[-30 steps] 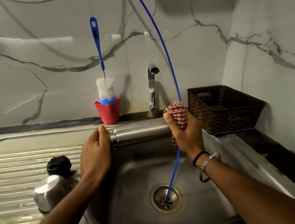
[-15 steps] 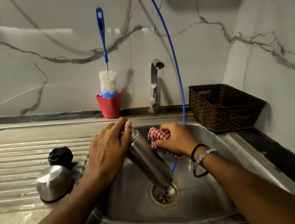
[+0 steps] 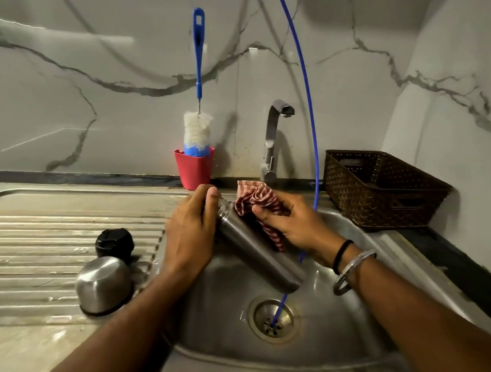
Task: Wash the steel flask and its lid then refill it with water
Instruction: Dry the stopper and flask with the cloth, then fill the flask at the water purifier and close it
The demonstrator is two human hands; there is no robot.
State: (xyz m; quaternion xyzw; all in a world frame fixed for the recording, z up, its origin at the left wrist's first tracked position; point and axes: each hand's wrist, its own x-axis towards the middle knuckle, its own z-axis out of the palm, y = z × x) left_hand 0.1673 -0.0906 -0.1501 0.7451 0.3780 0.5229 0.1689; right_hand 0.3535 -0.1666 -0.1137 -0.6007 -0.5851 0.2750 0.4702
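The steel flask (image 3: 258, 254) lies tilted over the sink basin (image 3: 224, 335), its neck up toward the back left and its base down near the drain (image 3: 273, 318). My left hand (image 3: 190, 232) grips the flask at its neck. A red checked cloth (image 3: 258, 204) is bunched in my right hand (image 3: 296, 226), which presses it against the flask's upper side. On the drainboard to the left sit the black inner lid (image 3: 113, 242) and the steel cup lid (image 3: 104, 284), turned mouth down.
A red cup (image 3: 195, 168) holding a blue bottle brush (image 3: 200, 123) stands at the back wall. The tap (image 3: 275, 139) rises behind the basin. A thin blue hose (image 3: 305, 87) runs down into the drain. A brown basket (image 3: 382, 185) sits at the right.
The flask has swung from lying level across the sink's back edge to tilting base-down over the basin. My right hand brought the cloth from the flask's end onto its upper side.
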